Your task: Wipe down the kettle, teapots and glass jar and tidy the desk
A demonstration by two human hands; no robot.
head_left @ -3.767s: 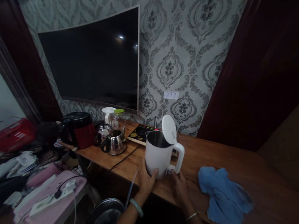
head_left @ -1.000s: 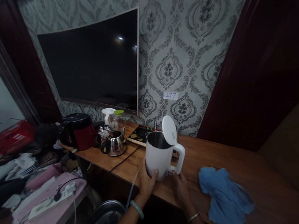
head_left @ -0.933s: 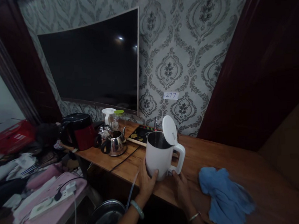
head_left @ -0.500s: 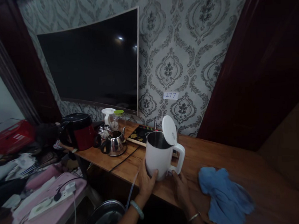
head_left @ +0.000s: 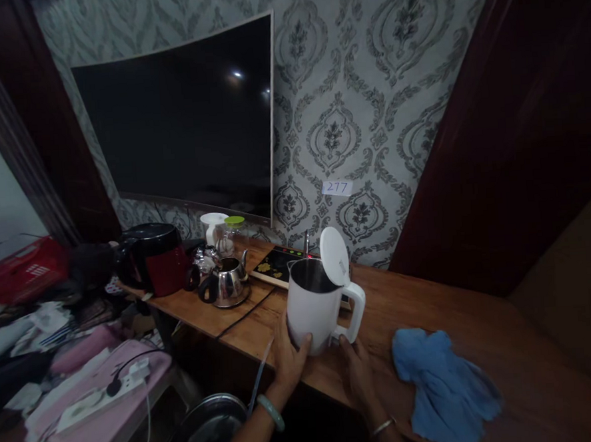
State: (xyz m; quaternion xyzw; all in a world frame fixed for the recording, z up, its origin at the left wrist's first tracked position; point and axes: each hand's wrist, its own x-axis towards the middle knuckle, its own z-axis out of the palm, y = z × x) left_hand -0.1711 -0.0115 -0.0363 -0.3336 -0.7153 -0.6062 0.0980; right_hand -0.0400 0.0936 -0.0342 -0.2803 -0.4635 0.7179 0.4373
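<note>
At wooden counter [head_left: 405,294], left hand [head_left: 288,358] grips electric kettle [head_left: 311,317]; right hand [head_left: 357,367] touches handle [head_left: 360,310], grip unclear; lid [head_left: 334,255] up, unclosed.

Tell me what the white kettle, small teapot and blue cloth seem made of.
White kettle: probably plastic outside, smooth and satin; dark grey inside suggests metal. Small teapot: likely polished steel, given its mirror-like highlights. Blue cloth: matte fabric, judging by limp folds; fibre unclear.
</note>
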